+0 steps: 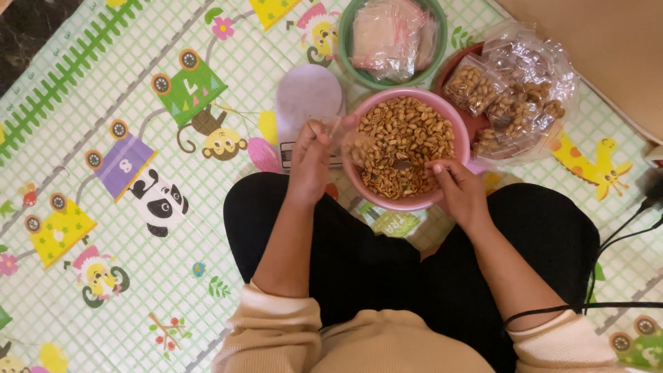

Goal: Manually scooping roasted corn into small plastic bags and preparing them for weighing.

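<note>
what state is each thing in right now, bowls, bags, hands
pink bowl: full of peanuts, uncovered
green bowl: holds empty clear bags
small bag: open, part filled, held over the pink bowl
filled bags: packed with peanuts, heaped in the red bowl
left hand: closed on the small bag
right hand: fingers in the peanuts at the bowl's edge

clear filled packets right, perhaps empty bags
</note>
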